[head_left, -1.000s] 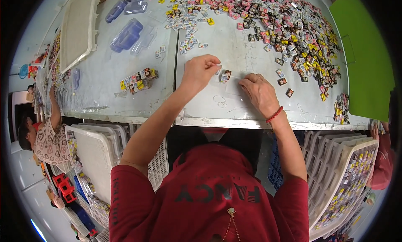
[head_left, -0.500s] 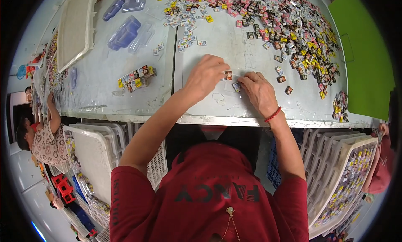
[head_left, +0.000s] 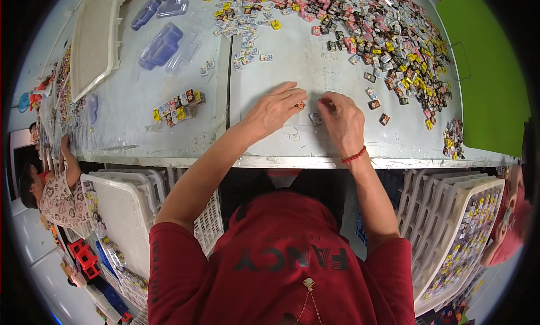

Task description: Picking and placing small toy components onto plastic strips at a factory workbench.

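Left hand (head_left: 277,109) just right of the table seam (head_left: 228,100), fingers stretched over a small orange-brown box (head_left: 301,105): in our head view we see fingertips against it, but we can't tell whether it's pinched or merely covered. And our right hand (head_left: 344,119), farther right of the seam, curls thumb and fingers around a dark-red piece (head_left: 322,101); a firm grasp? We can't tell! Between the two, also right of the seam, a pale small box (head_left: 315,119) lies on the table (head_left: 270,139), just beside the right hand. Left of the seam sits a block of boxes (head_left: 180,106); well right of it, beyond our hands, what a heap of boxes (head_left: 394,55)! By our reckoning these little boxes are light, fairly stiff, perhaps slick-faced, with corners that could dent, so we'd favour a gentle finger-and-thumb pinch on opposite side edges.
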`<act>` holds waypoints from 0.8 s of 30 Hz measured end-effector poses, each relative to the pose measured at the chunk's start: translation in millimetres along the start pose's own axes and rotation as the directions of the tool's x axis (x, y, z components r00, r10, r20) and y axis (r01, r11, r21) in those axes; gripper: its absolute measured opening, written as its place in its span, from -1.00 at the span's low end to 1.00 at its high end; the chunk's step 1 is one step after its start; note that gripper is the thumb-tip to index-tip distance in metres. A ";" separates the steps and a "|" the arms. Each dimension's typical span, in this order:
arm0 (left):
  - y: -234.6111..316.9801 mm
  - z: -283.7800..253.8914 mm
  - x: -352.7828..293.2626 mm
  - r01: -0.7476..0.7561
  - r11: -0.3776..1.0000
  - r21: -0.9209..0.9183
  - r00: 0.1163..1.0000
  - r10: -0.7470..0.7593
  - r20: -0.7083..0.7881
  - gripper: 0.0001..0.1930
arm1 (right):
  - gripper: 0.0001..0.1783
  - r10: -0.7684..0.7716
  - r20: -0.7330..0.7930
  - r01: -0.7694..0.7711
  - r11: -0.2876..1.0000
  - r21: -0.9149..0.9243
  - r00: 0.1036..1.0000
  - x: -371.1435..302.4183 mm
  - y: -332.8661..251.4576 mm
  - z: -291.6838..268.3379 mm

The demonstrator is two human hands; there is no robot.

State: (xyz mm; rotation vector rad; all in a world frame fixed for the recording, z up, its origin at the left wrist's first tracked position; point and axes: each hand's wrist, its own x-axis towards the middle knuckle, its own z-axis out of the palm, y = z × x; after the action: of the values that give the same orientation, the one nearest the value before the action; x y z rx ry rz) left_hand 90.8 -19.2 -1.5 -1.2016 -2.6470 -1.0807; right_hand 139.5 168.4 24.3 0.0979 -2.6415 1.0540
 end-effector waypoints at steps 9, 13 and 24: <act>4.2 -5.1 -3.2 -0.076 0.991 0.114 0.986 0.092 -0.139 -0.65 | -0.88 -0.072 -0.010 0.068 0.976 -0.206 0.997 -6.7 -13.0 25.6; 1.9 -7.0 -1.1 -0.083 0.996 0.030 0.991 0.085 -0.099 -0.77 | -0.88 -0.104 -0.083 0.093 0.987 -0.128 0.991 -6.6 -12.5 15.8; 8.0 -0.6 8.8 -0.100 0.992 0.082 0.984 0.111 -0.139 -0.81 | -0.74 -0.089 0.064 0.104 0.950 -0.295 0.994 -32.7 -14.4 -3.1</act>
State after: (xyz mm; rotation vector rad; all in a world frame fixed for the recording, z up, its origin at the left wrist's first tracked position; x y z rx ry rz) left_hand 89.9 -10.2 6.2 -1.1873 -2.4643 -1.0016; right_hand 173.9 158.5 26.4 0.1887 -2.7747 0.6192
